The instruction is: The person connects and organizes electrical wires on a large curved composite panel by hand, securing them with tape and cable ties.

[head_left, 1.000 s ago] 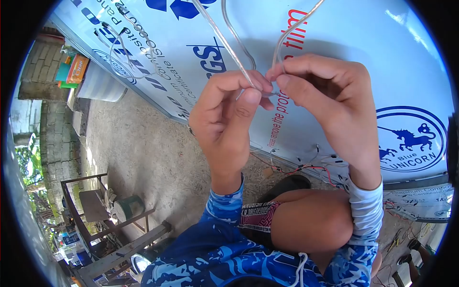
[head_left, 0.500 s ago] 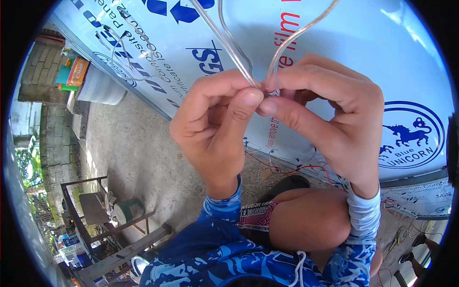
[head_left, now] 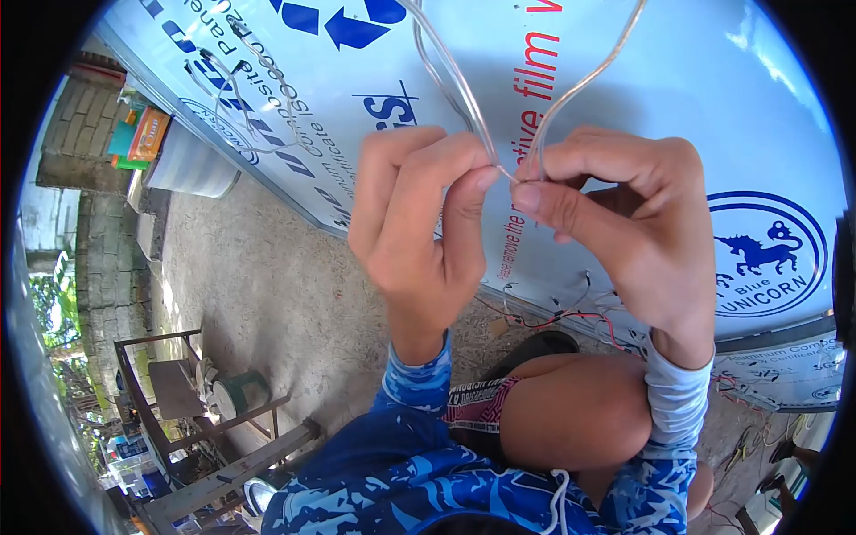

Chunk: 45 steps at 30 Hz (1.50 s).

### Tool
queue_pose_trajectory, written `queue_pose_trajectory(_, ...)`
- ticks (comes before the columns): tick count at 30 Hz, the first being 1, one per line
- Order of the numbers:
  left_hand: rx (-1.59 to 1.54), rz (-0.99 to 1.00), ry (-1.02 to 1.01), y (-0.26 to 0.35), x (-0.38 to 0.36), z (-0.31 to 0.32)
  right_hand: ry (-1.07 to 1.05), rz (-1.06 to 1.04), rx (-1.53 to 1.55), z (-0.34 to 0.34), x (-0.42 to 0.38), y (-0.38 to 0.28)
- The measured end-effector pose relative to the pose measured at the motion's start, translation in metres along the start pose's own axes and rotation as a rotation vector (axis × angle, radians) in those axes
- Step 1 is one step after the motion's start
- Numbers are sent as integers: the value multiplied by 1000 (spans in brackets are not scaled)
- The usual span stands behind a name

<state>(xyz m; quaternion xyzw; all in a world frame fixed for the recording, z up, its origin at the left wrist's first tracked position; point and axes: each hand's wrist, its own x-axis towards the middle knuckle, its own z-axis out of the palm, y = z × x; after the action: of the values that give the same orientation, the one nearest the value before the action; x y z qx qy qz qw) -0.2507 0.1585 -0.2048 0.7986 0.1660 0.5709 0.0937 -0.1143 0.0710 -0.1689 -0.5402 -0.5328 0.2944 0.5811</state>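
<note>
Both hands are raised in front of a panel (head_left: 615,250) covered in printed blue film. My left hand (head_left: 419,205) pinches the end of a clear-sheathed electrical wire (head_left: 453,67) between thumb and index finger. Another clear wire (head_left: 596,73) comes down from the upper right into my right hand (head_left: 624,196), whose thumb and index finger are closed on it. A thin strand bridges the small gap between the two sets of fingertips. Whether the bare ends are twisted together there is too small to tell.
Red and black wires (head_left: 571,314) run along the panel's lower edge. More loose wires (head_left: 234,85) lie on the panel at upper left. On the concrete floor stand a rusty metal frame (head_left: 134,383) and a green can (head_left: 241,394). A grey bucket (head_left: 192,165) is by the block wall.
My left hand has shifted slightly right and its fingers have straightened somewhat. The fingertips, close together before, have drawn apart, showing a thin strand between them.
</note>
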Motion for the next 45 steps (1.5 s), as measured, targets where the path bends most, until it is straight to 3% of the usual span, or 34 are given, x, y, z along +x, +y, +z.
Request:
queue_pose_trajectory(3,-214,-130,143,11,-9,18,-31,69,123,-1,3,3)
queue_pose_trajectory(5,-600,-422,348,28,-14,22,-20,201,315,-1,3,3)
queue_pose_trajectory(8,-580,-402,219,24,-28,11,3,233,395,1,4,4)
queue_pose_trajectory(12,-613,-436,257,36,-27,15,-15,271,414,0,4,4)
queue_pose_trajectory(14,-573,-549,151,37,-27,11,-8,239,419,2,5,6)
queue_pose_trajectory(17,-668,-598,193,40,-25,14,5,202,437,3,4,7)
queue_pose_trajectory(23,-653,-398,180,31,-19,11,34,44,293,7,2,5)
queue_pose_trajectory(27,-736,-376,226,29,-21,13,57,76,303,5,2,5)
queue_pose_trajectory(29,-756,-597,321,38,-8,10,47,62,347,3,1,6)
queue_pose_trajectory(30,-758,-596,321,34,-9,9,49,61,345,3,1,6)
queue_pose_trajectory(32,-659,-447,116,22,-9,6,15,42,354,2,1,4)
queue_pose_trajectory(33,-666,-447,114,20,-8,6,21,41,350,1,0,3)
queue_pose_trajectory(38,-313,-174,178,11,-5,8,33,152,478,0,-3,-6)
queue_pose_trajectory(45,-293,-244,253,5,-4,7,36,232,486,-3,-5,-13)
